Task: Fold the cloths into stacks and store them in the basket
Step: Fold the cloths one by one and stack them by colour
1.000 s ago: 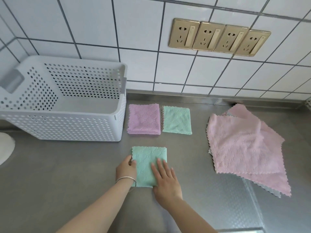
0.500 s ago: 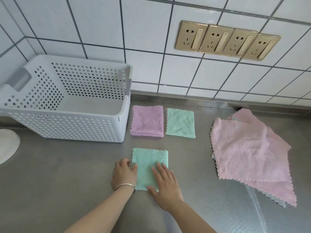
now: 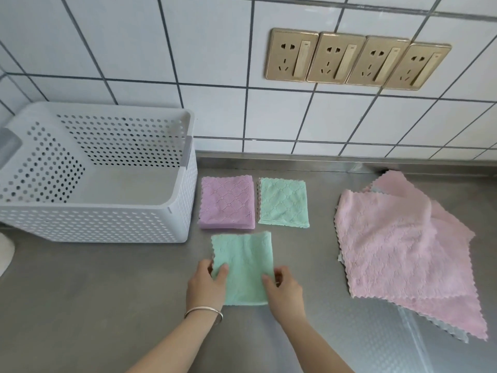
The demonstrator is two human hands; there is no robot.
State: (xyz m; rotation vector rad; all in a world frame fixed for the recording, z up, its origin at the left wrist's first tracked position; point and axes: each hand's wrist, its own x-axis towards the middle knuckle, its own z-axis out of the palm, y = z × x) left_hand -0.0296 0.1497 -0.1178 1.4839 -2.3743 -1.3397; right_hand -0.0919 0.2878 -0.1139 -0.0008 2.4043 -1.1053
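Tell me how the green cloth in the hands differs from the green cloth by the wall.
The near green cloth is pinched at its sides by the left hand and right hand; the far green cloth lies untouched. The near one stands alone; the far one sits beside the purple cloth. Both are folded squares with scalloped edges.

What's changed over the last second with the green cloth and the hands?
Both hands went from pressing flat on the folded green cloth to gripping its side edges: left hand, right hand. Its far edge looks to be lifting. The purple stack, green stack, pink cloths and basket stayed put.
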